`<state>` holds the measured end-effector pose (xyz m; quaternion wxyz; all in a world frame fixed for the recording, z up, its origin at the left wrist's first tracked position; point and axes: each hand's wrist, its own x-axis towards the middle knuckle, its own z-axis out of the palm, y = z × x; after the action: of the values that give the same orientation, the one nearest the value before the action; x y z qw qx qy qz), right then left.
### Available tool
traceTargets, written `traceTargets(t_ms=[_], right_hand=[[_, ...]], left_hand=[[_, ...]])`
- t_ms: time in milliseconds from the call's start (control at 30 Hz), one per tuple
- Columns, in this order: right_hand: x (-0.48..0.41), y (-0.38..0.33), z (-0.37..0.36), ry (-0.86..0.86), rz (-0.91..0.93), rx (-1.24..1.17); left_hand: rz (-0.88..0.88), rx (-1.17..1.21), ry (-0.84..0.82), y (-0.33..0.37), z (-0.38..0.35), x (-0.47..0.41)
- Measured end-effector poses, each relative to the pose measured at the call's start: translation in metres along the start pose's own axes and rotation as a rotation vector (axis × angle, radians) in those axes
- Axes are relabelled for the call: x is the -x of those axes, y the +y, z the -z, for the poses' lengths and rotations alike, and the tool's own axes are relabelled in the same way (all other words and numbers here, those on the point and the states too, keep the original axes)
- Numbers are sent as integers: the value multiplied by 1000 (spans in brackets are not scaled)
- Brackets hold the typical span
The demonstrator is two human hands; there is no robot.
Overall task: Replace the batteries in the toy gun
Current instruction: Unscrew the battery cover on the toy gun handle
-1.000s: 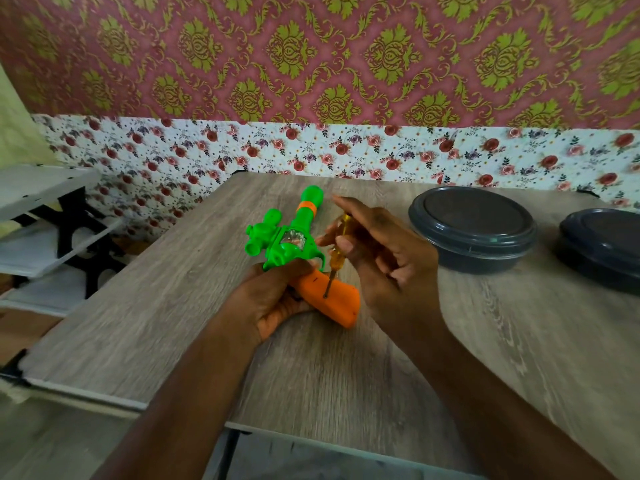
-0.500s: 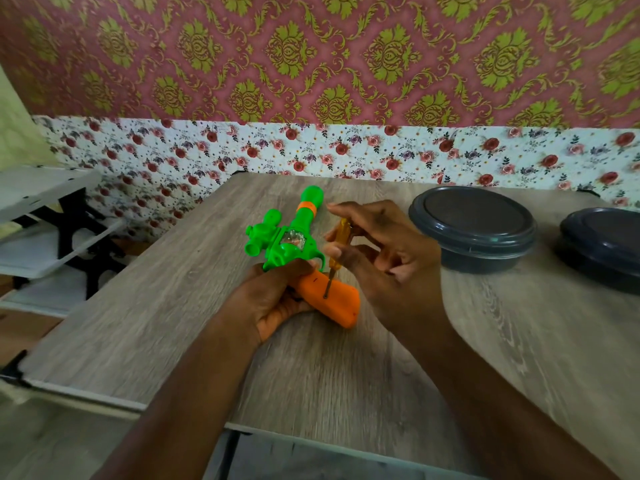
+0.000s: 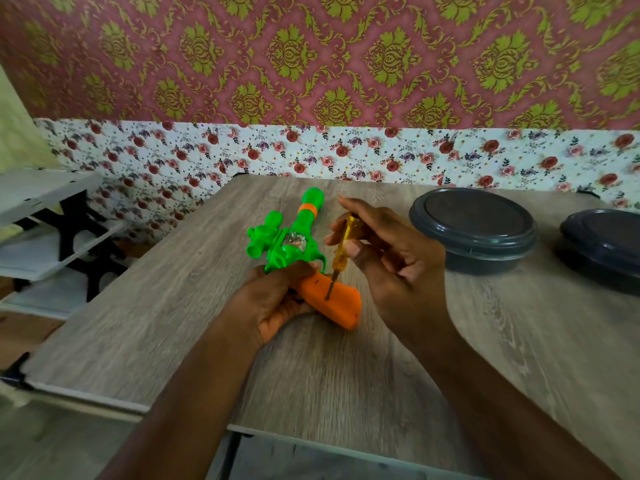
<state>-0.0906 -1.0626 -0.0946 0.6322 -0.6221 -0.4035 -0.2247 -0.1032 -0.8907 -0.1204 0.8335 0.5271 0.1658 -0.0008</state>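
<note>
The left hand (image 3: pixel 273 299) is gripping the green toy gun (image 3: pixel 294 237) where its body meets the orange handle (image 3: pixel 341 304), holding it against the worktop (image 3: pixel 166 306). Just beside it, the right hand (image 3: pixel 391 261) is pinching a yellow screwdriver (image 3: pixel 343 252) between thumb and fingers, with the tip touching the handle. Two dark lidded containers (image 3: pixel 474 230) are sitting beyond the right hand.

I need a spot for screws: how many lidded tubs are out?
2. One tub right of the right hand; the second tub farther right, cut by the frame.

Two lidded containers (image 3: pixel 473 233) (image 3: pixel 604 249) block the table's (image 3: pixel 173 327) right; left and front lie open.
</note>
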Motion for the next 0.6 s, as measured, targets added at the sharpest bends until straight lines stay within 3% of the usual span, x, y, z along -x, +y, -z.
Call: traceTargets(t_ms=[600], right_hand=[[-1, -2, -3, 12, 60, 94]], left_hand=[[-24, -26, -22, -2, 2, -2]])
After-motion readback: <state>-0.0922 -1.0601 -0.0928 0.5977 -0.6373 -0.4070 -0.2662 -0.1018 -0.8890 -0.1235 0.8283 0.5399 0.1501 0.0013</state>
